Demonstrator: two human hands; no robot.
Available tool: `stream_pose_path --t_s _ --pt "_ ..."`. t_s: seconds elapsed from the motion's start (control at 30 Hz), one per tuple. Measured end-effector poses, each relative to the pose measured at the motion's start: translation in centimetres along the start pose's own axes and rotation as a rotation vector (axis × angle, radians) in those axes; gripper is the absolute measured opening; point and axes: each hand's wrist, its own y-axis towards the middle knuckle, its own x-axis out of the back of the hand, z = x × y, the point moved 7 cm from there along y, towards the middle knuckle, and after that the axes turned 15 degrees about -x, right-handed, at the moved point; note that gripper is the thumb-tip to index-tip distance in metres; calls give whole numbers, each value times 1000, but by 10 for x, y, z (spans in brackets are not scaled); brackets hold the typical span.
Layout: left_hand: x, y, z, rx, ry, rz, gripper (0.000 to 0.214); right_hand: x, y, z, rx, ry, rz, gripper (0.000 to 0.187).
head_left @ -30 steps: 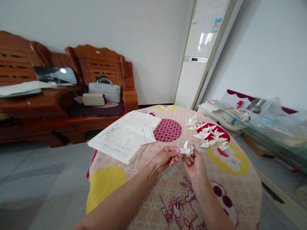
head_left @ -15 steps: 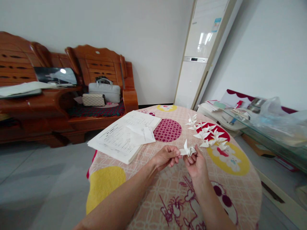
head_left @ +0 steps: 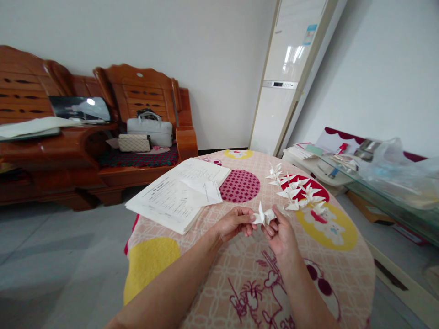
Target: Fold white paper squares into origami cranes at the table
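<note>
Above the worktop [head_left: 219, 283], in the head view, your left hand [head_left: 238, 222] and right hand [head_left: 281, 233] pinch opposite ends of a paper crane [head_left: 268, 215]; its upright point looks narrower than half a second ago, suggesting you're turning it while shaping.

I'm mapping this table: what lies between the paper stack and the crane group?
In the head view, pink tablecloth with a purple checked circle lies between them.

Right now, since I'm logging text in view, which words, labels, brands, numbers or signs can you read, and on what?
None can be read.
Paper stack: print too small, blurred.
Loose slip: print too small.
Tall white unit: blue label and panel markings too small.
Held folded paper: nothing readable.
Tablecloth: stitched marks unclear.
</note>
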Motion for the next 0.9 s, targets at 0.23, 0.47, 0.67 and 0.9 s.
stream_pose_path --t_s 0.23,0.47,0.67,0.9 --pt "10 1 -2 -37 16 -59 32 -4 -2 -5 -90 40 67 44" --pt "9 2 -6 -91 -76 -83 31 -13 -1 -12 -147 104 246 36" --pt "9 2 -1 -87 -285 -199 24 -21 -3 -13 -85 133 314 35" --pt "7 1 -4 -68 -251 -167 19 -25 -11 -12 -148 51 390 26"
